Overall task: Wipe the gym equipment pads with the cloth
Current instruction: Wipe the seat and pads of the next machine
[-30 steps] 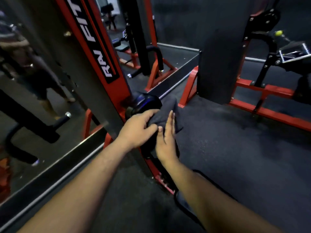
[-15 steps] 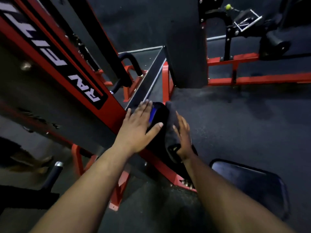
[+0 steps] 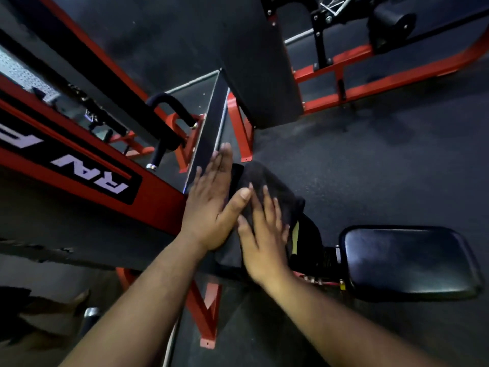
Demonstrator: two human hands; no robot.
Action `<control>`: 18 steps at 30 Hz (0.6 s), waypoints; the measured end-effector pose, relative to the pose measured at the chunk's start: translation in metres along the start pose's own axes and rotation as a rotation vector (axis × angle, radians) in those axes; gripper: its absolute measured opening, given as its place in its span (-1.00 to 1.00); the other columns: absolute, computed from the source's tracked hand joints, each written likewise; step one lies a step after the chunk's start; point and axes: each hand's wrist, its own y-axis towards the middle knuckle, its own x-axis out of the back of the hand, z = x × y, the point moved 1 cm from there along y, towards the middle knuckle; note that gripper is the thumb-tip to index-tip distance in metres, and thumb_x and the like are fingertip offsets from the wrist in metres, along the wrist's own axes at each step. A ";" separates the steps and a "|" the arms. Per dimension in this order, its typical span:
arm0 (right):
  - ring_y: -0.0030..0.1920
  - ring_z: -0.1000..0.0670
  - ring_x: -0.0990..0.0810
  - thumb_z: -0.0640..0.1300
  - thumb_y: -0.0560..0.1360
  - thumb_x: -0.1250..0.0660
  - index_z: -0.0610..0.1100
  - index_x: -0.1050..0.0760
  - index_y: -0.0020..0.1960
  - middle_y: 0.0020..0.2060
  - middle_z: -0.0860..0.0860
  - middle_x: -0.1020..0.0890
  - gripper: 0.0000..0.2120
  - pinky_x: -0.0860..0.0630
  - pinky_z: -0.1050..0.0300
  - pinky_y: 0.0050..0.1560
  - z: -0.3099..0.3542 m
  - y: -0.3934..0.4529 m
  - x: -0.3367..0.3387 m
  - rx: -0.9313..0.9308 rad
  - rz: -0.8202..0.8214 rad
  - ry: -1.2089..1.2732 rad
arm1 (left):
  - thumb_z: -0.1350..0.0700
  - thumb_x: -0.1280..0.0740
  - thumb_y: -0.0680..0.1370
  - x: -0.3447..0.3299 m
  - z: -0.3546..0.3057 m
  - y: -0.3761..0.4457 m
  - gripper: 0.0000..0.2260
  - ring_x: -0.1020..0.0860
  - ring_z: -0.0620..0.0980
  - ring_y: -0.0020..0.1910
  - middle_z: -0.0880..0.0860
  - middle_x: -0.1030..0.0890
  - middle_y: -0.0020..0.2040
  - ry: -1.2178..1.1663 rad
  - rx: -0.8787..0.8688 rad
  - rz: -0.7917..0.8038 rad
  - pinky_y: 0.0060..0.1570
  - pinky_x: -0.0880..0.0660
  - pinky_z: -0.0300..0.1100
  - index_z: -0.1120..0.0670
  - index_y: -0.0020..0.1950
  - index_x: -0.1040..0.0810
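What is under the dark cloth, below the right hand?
The right hand presses flat on the dark cloth, which drapes over a black pad. Most of the pad is covered, so its surface is hidden.

We see our left hand [image 3: 211, 205] has gone from cupping the round black roller pad [image 3: 236, 174] a second ago to lying flat along its left side, fingers straight and pointing far, thumb stretched right onto the dark grey cloth [image 3: 272, 186]; our right hand [image 3: 263, 234] has flattened on that cloth, which now drapes further over the pad's top and right side, hiding the blue sheen seen half a second ago; our view has tipped downward, so the flat black padded seat [image 3: 407, 260] at near right now shows whole.
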 end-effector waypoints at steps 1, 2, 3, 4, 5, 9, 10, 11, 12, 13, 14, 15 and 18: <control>0.64 0.08 0.22 0.50 0.45 0.19 0.58 0.27 0.46 0.63 0.29 0.17 -0.40 0.13 -0.39 0.55 0.002 0.013 0.001 -0.006 0.007 0.022 | -0.44 0.18 0.57 0.000 0.002 -0.001 -0.26 0.11 -0.16 0.64 -0.11 0.09 0.67 -0.027 -0.007 -0.002 0.63 0.13 0.02 -0.07 0.64 0.18; 0.64 0.06 0.16 0.54 0.43 0.18 0.54 0.19 0.50 0.64 0.26 0.11 -0.35 0.11 -0.40 0.55 0.003 0.035 0.004 0.015 0.027 0.045 | -0.42 0.15 0.56 0.000 0.001 0.000 -0.28 0.13 -0.18 0.64 -0.12 0.10 0.66 -0.040 -0.004 -0.004 0.63 0.12 0.03 -0.09 0.62 0.18; 0.65 0.03 0.08 0.60 0.41 0.16 0.48 0.08 0.56 0.65 0.22 0.02 -0.27 0.08 -0.42 0.55 0.004 0.057 0.010 0.028 0.047 0.065 | -0.40 0.12 0.55 -0.001 0.001 -0.001 -0.29 0.15 -0.20 0.63 -0.12 0.12 0.65 -0.033 0.001 -0.003 0.62 0.12 0.03 -0.10 0.61 0.19; 0.64 0.01 -0.02 0.66 0.38 0.15 0.43 -0.02 0.57 0.64 0.18 -0.09 -0.20 0.03 -0.43 0.55 0.004 0.076 0.017 0.023 0.043 0.086 | -0.39 0.12 0.54 -0.001 0.000 0.000 -0.28 0.17 -0.20 0.62 -0.12 0.14 0.65 -0.005 0.006 0.000 0.62 0.12 0.03 -0.10 0.61 0.19; 0.62 0.02 -0.09 0.68 0.37 0.13 0.42 -0.09 0.56 0.62 0.18 -0.17 -0.19 -0.02 -0.42 0.54 0.003 0.086 0.018 0.007 0.030 0.099 | -0.39 0.12 0.53 -0.002 -0.001 0.001 -0.27 0.18 -0.17 0.63 -0.09 0.15 0.66 0.031 0.006 0.001 0.62 0.13 0.03 -0.09 0.63 0.18; 0.64 0.10 0.03 0.59 0.46 0.13 0.64 0.06 0.44 0.64 0.23 -0.05 -0.45 -0.02 -0.36 0.56 -0.008 0.026 0.000 0.036 -0.093 0.091 | -0.45 0.18 0.48 -0.002 -0.001 0.003 -0.16 0.20 -0.11 0.63 -0.03 0.17 0.68 0.132 -0.027 0.022 0.62 0.16 0.00 -0.05 0.67 0.16; 0.64 0.11 0.08 0.58 0.46 0.15 0.64 0.12 0.41 0.65 0.24 0.00 -0.48 0.00 -0.35 0.57 -0.013 0.005 -0.005 0.049 -0.086 0.065 | -0.47 0.20 0.47 -0.002 -0.002 0.005 -0.14 0.17 -0.10 0.64 -0.03 0.16 0.68 0.144 -0.021 0.039 0.62 0.14 -0.01 -0.05 0.67 0.15; 0.64 0.13 0.11 0.56 0.46 0.15 0.63 0.17 0.39 0.64 0.26 0.04 -0.49 0.01 -0.33 0.57 -0.019 -0.011 -0.010 0.040 -0.085 0.039 | -0.48 0.20 0.46 -0.003 -0.003 0.005 -0.12 0.13 -0.08 0.65 -0.02 0.13 0.68 0.164 -0.022 0.054 0.63 0.12 -0.02 -0.04 0.68 0.12; 0.64 0.13 0.12 0.53 0.45 0.14 0.60 0.17 0.40 0.64 0.26 0.05 -0.46 0.02 -0.34 0.57 -0.026 -0.015 -0.015 0.010 -0.095 0.021 | -0.48 0.20 0.45 -0.004 -0.005 0.006 -0.11 0.08 -0.06 0.66 0.00 0.08 0.69 0.191 -0.031 0.061 0.63 0.10 -0.03 -0.03 0.68 0.07; 0.64 0.12 0.10 0.51 0.45 0.13 0.56 0.14 0.45 0.64 0.25 0.03 -0.42 0.02 -0.35 0.57 -0.029 -0.007 -0.016 -0.008 -0.097 0.022 | -0.48 0.20 0.45 -0.003 -0.006 0.006 -0.10 0.04 -0.05 0.66 0.02 0.03 0.69 0.219 -0.031 0.057 0.62 0.08 -0.05 -0.01 0.68 0.02; 0.64 0.10 0.07 0.51 0.45 0.10 0.51 0.08 0.51 0.65 0.25 -0.01 -0.37 0.00 -0.38 0.56 -0.029 0.009 -0.015 -0.006 -0.105 0.048 | -0.47 0.19 0.45 -0.003 -0.007 0.005 -0.10 0.00 -0.03 0.65 0.03 0.00 0.68 0.241 -0.026 0.049 0.62 0.06 -0.08 -0.01 0.68 -0.01; 0.64 0.10 0.02 0.51 0.47 0.06 0.48 0.01 0.54 0.64 0.25 -0.06 -0.35 -0.01 -0.41 0.54 -0.032 0.028 -0.013 0.000 -0.106 0.091 | -0.47 0.18 0.46 -0.002 -0.008 0.005 -0.11 -0.03 -0.02 0.65 0.04 -0.03 0.68 0.259 -0.022 0.041 0.61 0.04 -0.08 0.00 0.68 -0.04; 0.63 0.06 -0.10 0.47 0.51 -0.10 0.59 -0.15 0.42 0.61 0.21 -0.19 -0.52 -0.04 -0.40 0.55 -0.030 0.071 0.000 -0.033 -0.033 0.229 | -0.46 0.14 0.48 -0.003 -0.012 0.007 -0.13 -0.10 0.04 0.64 0.08 -0.09 0.67 0.310 -0.004 0.017 0.61 -0.04 -0.03 0.03 0.66 -0.12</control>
